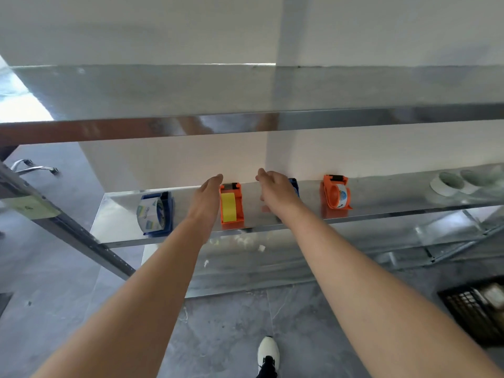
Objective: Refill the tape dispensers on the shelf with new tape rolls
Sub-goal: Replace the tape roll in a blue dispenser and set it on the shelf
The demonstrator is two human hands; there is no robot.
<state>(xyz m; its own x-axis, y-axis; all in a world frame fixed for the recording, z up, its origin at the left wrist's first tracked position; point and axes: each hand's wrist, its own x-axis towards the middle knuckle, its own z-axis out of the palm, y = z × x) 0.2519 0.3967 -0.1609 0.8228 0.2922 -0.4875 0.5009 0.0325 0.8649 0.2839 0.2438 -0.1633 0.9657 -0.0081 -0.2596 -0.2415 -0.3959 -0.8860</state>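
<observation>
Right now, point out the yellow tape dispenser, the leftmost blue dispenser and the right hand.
yellow tape dispenser point(229, 207), head view, on its yellow roll.
leftmost blue dispenser point(154, 214), head view, on its roll.
right hand point(275, 190), head view, on its back.

Both hands open — left hand point(208, 196), right hand point(274, 188) — flanking orange dispenser point(231, 203).

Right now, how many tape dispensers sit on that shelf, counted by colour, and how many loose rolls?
Orange dispensers: 2, one with yellow tape and one at right
Blue dispensers: 2, one at left and one mostly hidden behind the right hand
Loose white rolls: 2
Total: 6
</observation>
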